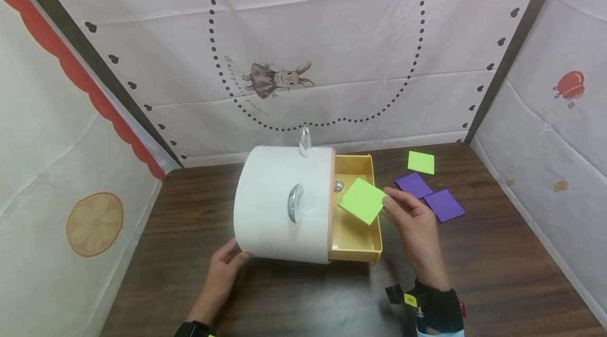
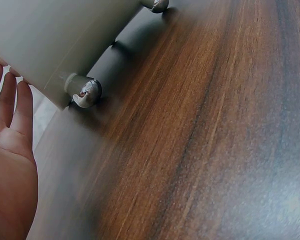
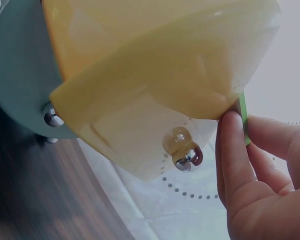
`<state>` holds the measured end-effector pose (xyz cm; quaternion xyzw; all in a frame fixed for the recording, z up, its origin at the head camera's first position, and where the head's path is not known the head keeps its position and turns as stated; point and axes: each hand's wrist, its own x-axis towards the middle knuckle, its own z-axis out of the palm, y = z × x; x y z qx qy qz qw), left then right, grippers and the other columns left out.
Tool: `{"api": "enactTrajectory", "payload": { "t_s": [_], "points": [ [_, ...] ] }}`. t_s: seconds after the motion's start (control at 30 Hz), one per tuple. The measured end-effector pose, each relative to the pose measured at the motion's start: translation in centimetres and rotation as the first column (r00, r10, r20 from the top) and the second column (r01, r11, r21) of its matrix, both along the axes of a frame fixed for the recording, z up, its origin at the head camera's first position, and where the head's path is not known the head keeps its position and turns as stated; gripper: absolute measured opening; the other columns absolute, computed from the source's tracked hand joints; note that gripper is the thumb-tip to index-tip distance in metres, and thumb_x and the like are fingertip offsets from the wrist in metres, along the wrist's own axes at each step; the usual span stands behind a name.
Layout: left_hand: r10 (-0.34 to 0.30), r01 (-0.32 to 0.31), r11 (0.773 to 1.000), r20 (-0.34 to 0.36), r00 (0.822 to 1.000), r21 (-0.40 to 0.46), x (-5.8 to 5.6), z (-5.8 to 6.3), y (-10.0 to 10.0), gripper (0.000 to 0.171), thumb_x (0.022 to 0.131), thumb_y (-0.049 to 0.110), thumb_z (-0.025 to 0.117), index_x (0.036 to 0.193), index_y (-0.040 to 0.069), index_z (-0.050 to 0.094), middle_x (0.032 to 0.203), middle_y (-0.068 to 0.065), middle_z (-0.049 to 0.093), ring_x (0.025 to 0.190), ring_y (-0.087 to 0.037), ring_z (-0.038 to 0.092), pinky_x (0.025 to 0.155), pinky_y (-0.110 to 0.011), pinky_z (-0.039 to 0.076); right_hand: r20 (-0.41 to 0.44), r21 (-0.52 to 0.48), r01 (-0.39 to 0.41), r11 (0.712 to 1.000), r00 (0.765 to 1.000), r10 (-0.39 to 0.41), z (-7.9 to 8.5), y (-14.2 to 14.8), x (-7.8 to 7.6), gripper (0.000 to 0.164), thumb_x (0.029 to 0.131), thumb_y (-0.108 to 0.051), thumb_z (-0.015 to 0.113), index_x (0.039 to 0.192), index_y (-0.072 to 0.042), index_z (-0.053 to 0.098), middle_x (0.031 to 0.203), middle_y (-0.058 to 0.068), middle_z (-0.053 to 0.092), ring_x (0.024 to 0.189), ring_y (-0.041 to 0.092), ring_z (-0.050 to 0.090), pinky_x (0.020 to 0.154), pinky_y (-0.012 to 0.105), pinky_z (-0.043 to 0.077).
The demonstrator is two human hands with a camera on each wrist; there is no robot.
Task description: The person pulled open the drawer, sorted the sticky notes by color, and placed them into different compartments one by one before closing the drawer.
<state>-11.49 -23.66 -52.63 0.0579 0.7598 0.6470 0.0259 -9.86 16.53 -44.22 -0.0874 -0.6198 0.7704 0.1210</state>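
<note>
A white rounded box [image 1: 280, 205] lies on the dark wood table, its yellow drawer [image 1: 355, 253] pulled out on the right. Over the drawer, my right hand [image 1: 417, 221] pinches a lime-green sticky note pad [image 1: 362, 200] by one corner between thumb and fingers. From the right wrist view, the pad's thin green edge [image 3: 243, 112] shows beside the drawer's rim. My left hand [image 1: 224, 271] touches the box's near left corner. Its fingers [image 2: 22, 110] look straight in the left wrist view, fingertips at the box edge near a round metal foot [image 2: 85, 92].
Right of the drawer lie two purple sticky note pads [image 1: 444, 205] and another lime-green pad [image 1: 421, 162]. Metal handles [image 1: 295, 203] stick out from the box, and a silver ball [image 1: 339, 186] shows in the drawer. Printed cloth walls [image 1: 360, 63] enclose the table's back and sides.
</note>
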Motion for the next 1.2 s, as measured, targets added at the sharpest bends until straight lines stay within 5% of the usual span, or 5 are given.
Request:
{"api": "enactTrajectory", "payload": {
  "t_s": [0.47,1.2],
  "points": [
    [0.007,-0.007,1.000,0.018,1.000,-0.020,-0.12,0.10,0.03,0.038,0.096,0.023,0.061,0.134,0.018,0.056,0.133,0.000,0.057,0.124,-0.015,0.051,0.097,-0.024,0.043,0.023,0.018,0.026,0.999,0.999,-0.026,0.12,-0.15,0.15,0.048,0.083,-0.028,0.077,0.120,0.000,0.064,0.116,0.017,0.058,0.101,0.028,0.059,0.085,0.030,0.053],
    [0.053,-0.049,0.997,0.082,0.995,-0.055,-0.13,-0.03,0.10,0.038,0.095,0.030,0.062,0.132,0.024,0.057,0.131,0.006,0.058,0.122,-0.011,0.050,0.099,-0.029,0.041,0.041,0.166,0.072,0.983,0.996,-0.080,0.28,-0.38,0.03,0.040,0.079,-0.037,0.078,0.107,-0.008,0.072,0.106,0.011,0.066,0.094,0.027,0.058,0.082,0.033,0.054]
  ]
}}
